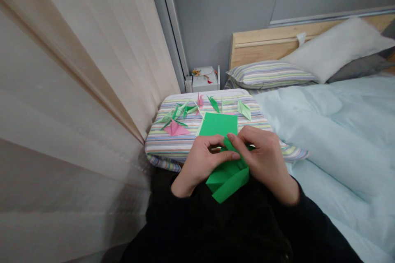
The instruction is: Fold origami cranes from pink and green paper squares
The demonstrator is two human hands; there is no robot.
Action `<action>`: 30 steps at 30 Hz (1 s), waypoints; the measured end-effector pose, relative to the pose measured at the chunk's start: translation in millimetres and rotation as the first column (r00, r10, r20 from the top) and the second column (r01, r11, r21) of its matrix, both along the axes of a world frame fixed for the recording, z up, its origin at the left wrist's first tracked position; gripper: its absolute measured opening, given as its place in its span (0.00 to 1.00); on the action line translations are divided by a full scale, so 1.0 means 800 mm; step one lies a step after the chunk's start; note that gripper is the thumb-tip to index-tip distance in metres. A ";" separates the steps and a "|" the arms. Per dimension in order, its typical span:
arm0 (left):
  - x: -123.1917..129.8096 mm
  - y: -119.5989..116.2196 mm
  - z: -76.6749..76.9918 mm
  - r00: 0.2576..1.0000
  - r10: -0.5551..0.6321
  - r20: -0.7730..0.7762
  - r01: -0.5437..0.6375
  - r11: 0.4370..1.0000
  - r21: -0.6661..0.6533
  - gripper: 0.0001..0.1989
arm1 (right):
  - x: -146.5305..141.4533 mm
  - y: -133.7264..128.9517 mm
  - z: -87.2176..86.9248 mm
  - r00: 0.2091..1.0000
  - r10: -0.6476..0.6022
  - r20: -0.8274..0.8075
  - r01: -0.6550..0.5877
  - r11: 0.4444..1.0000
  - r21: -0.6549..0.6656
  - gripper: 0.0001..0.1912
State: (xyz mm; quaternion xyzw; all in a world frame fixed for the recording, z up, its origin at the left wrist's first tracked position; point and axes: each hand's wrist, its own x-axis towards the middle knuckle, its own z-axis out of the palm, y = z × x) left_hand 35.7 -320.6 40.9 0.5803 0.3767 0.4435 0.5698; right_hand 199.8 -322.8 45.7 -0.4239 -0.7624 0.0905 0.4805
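Note:
A partly folded green paper (230, 178) is held between both hands above my lap, its loose flaps hanging toward me. My left hand (203, 160) pinches its left side with thumb and fingers. From the right, my right hand (262, 152) grips the upper part, thumb pressed on a fold. Just beyond the hands lies a flat green sheet (219, 123) on the striped cloth. Behind it are several folded paper pieces, among them a pink one (176, 128), a dark green one (213, 104) and a pale green one (244, 110).
The striped cloth (166, 144) covers a small table. A beige curtain (92, 70) hangs at the left. On the right is a bed with a light blue quilt (339, 131) and pillows. Behind the table stands a white stand (203, 86) with small colourful items.

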 end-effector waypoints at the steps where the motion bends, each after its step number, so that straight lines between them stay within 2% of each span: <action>1: 0.000 0.000 -0.001 1.000 0.004 0.000 -0.004 1.000 -0.003 0.15 | 0.000 -0.001 0.002 1.000 0.017 -0.010 -0.018 1.000 -0.019 0.22; 5: -0.002 -0.002 -0.001 1.000 0.029 0.007 -0.029 1.000 -0.003 0.14 | 0.009 -0.005 0.014 0.989 0.133 -0.072 -0.141 0.982 -0.126 0.22; 9: -0.004 -0.004 0.003 0.998 0.062 0.011 -0.062 0.998 -0.015 0.15 | 0.027 -0.008 0.029 0.955 0.280 -0.094 -0.296 0.918 -0.263 0.15; 12: -0.005 -0.005 0.006 0.997 0.073 0.001 -0.073 0.997 -0.020 0.15 | 0.039 -0.008 0.040 0.934 0.350 -0.072 -0.351 0.865 -0.357 0.11; 16: -0.005 -0.005 0.008 0.996 0.093 -0.003 -0.093 0.996 -0.002 0.14 | 0.044 -0.007 0.048 0.927 0.372 -0.055 -0.361 0.836 -0.413 0.07; 24: -0.004 -0.006 0.006 0.992 0.123 -0.039 -0.123 0.992 -0.002 0.14 | 0.043 -0.003 0.053 0.928 0.372 0.012 -0.333 0.844 -0.421 0.06; 30: -0.005 -0.006 0.007 0.987 0.138 -0.083 -0.133 0.989 0.065 0.15 | 0.041 0.001 0.053 0.927 0.372 0.041 -0.315 0.835 -0.451 0.06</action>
